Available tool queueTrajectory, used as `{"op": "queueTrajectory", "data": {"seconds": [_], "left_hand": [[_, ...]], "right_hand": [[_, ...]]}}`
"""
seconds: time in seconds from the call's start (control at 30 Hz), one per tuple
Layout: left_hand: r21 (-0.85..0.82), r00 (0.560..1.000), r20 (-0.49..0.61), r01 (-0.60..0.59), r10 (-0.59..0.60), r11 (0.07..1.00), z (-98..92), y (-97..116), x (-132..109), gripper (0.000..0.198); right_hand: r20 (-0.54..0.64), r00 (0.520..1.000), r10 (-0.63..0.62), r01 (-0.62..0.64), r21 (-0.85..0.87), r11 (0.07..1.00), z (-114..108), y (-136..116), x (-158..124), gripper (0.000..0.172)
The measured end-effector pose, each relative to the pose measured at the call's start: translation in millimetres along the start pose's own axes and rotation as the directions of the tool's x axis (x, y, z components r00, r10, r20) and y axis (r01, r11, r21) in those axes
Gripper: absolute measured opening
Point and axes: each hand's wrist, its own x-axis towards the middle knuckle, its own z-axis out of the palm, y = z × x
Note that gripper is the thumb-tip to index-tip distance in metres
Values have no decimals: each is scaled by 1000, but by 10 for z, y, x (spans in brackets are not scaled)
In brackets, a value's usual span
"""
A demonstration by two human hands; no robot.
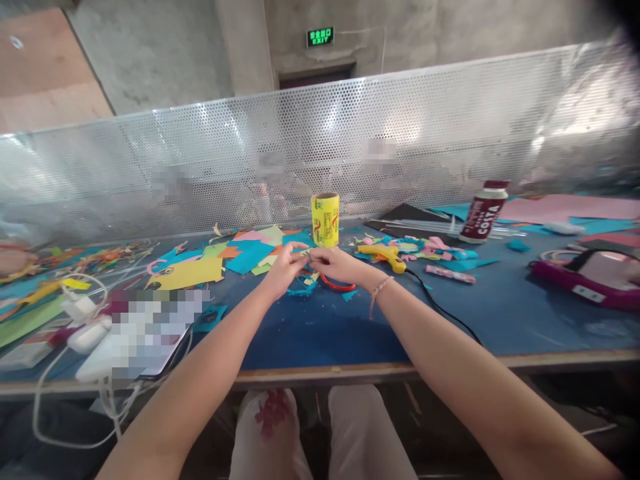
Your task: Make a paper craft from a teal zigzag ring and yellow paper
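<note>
Over the blue tabletop (320, 340), my left hand (287, 270) and my right hand (341, 266) meet with their fingertips pinched together. Between them is something small that I cannot make out, mostly covered by the fingers. A red curved handle (339, 287), perhaps of scissors, lies just under my right hand. Right behind my hands stands a yellow printed roll (326, 221), upright. To the right of my right hand lies a yellow glue gun (384, 257) with a black cord. Blue paper scraps (303, 288) are scattered below my fingers.
Coloured paper pieces (245, 256) spread behind and left of my hands. A phone (163, 340) and white cables lie front left. On the right are a Costa bottle (484, 212), clear sticks and a purple case (583, 283). A perforated metal screen (220, 160) closes off the back.
</note>
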Motion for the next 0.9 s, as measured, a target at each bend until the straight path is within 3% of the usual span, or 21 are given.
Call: {"op": "queueTrajectory", "data": {"seconds": [0.1, 0.23, 0.43, 0.7, 0.9], "left_hand": [[78, 998, 23, -54, 52, 995, 15, 10, -13, 35], [88, 999, 29, -34, 32, 996, 18, 12, -22, 38], [35, 1000, -20, 2, -2, 999, -41, 30, 4, 40], [346, 988, 4, -145, 153, 927, -16, 74, 18, 18], [398, 993, 63, -118, 102, 910, -46, 80, 23, 23]], "right_hand": [[33, 999, 11, -13, 43, 999, -24, 12, 7, 20], [57, 998, 30, -31, 23, 999, -48, 43, 7, 21], [-11, 999, 31, -32, -36, 999, -8, 48, 16, 24], [-26, 999, -22, 18, -144, 989, -2, -24, -26, 23], [29, 999, -43, 45, -95, 994, -19, -35, -17, 24]]}}
